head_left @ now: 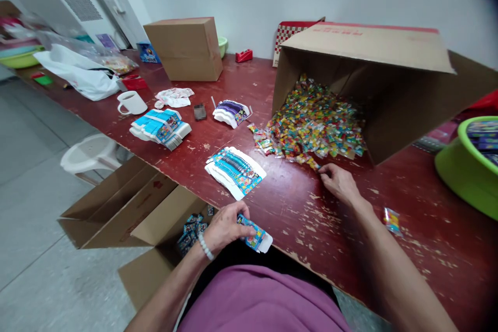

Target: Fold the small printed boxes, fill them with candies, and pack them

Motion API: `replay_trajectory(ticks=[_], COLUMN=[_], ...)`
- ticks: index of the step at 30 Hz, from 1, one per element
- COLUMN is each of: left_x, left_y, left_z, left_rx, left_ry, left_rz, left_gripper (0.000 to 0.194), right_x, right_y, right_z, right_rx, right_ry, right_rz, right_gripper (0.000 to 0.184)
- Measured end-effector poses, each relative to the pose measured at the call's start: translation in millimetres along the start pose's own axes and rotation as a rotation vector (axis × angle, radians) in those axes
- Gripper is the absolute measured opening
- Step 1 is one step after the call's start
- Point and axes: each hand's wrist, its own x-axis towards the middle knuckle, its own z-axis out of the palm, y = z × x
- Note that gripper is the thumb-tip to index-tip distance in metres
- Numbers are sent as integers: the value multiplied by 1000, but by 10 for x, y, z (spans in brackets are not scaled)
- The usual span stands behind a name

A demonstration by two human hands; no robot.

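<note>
My left hand (225, 225), with a beaded bracelet at the wrist, is closed on a small blue printed box (254, 237) above the table's front edge. A white end flap of the box sticks out to the right. On the table, my right hand (341, 182) pinches the end of a wrapped candy (311, 163) at the near edge of a candy pile (311, 122). The pile spills from a large cardboard carton (369, 45) lying on its side. Between my hands and the pile lies a fanned stack of flat blue boxes (237, 168).
Purple flat boxes (231, 112), more blue boxes (159, 125), a white mug (132, 102) and a closed carton (187, 52) stand farther back. A green basin (462, 171) is at right, near a loose candy packet (392, 221). Below the edge, an open carton (146, 270) holds filled-looking boxes.
</note>
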Motion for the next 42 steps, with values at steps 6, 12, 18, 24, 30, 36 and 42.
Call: replay_trajectory(ticks=[6, 12, 18, 24, 30, 36, 42], left_x=[-130, -225, -206, -93, -130, -125, -99], left_y=[-255, -312, -73, 214, 357, 378, 338], left_z=[-60, -62, -68, 67, 181, 199, 220], left_rx=[-35, -64, -686, -606, -430, -666, -783], left_ry=[-469, -627, -263, -235, -208, -150, -136], left_rz=[41, 30, -66, 42, 102, 74, 90], left_gripper=[50, 25, 45, 36, 24, 40, 35], right_x=[108, 230, -279, -967, -1042, -1015, -1117], right_y=[-137, -248, -595, -1309, -1433, -1450, -1516], right_z=[15, 38, -138, -355, -330, -325, -399], right_rx=[26, 73, 482, 786, 770, 763, 506], right_ry=[72, 12, -107, -404, -450, -236, -177], right_rz=[74, 130, 39, -356, -400, -365, -691], right_gripper=[41, 24, 34, 21, 24, 17, 16])
